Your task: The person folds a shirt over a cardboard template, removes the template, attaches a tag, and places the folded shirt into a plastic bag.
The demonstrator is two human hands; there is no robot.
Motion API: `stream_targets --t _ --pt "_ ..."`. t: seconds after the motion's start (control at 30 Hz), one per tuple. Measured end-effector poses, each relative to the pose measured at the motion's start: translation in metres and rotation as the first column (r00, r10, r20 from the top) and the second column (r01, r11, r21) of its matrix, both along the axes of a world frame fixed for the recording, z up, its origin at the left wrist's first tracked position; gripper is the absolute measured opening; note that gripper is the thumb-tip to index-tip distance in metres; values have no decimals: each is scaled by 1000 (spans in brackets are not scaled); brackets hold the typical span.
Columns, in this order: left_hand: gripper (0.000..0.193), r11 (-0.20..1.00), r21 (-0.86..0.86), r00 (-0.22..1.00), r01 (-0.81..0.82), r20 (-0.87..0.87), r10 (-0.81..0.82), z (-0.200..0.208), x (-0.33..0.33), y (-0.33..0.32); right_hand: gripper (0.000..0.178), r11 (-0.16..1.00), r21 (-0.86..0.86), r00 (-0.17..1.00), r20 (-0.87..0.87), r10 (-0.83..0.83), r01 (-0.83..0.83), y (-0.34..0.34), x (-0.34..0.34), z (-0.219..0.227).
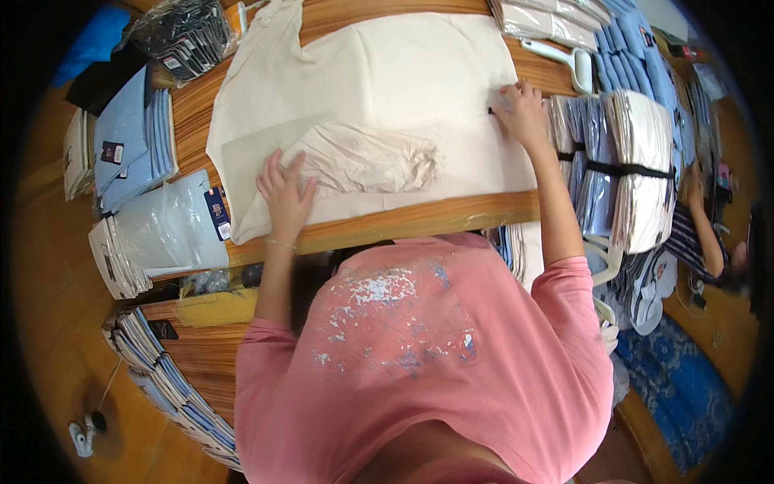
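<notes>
A cream shirt lies spread over the wooden table in front of me, one sleeve stretched toward the far left. Across its near half rests a crumpled cream sleeve, folded inward. A pale grey-green flat panel shows at the shirt's left side. My left hand is open, fingers spread on the cloth at the sleeve's left end. At the shirt's right edge, my right hand lies with fingers apart and slightly bent on the fabric. A small black mark or piece sits by its fingertips; what it is, I cannot tell.
Bagged folded shirts, tied with a black strap, stand close by my right hand. Behind them lies a white lint roller. Blue folded shirts and a clear-bagged stack line the left side. Another person's arm shows far right.
</notes>
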State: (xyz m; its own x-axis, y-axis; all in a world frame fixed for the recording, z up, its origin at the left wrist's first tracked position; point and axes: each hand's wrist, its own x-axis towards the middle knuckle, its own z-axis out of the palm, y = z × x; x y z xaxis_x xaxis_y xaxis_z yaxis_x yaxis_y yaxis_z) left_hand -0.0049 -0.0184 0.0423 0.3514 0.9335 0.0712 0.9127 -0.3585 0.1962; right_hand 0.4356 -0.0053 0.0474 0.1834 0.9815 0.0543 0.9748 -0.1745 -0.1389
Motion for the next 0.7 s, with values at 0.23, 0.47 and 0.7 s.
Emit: stream_targets --t 0.23,0.47,0.7 --pt "48 856 390 882 -339 448 145 -51 -23 229 35 802 286 779 542 315 -524 162 5 -35" --pt "26 854 288 888 -433 301 348 -46 -41 253 17 994 -61 930 353 101 -85 153 14 13" --pt "30 949 -212 274 -234 922 273 50 -69 103 13 963 255 996 -57 -72 85 -20 35 68"
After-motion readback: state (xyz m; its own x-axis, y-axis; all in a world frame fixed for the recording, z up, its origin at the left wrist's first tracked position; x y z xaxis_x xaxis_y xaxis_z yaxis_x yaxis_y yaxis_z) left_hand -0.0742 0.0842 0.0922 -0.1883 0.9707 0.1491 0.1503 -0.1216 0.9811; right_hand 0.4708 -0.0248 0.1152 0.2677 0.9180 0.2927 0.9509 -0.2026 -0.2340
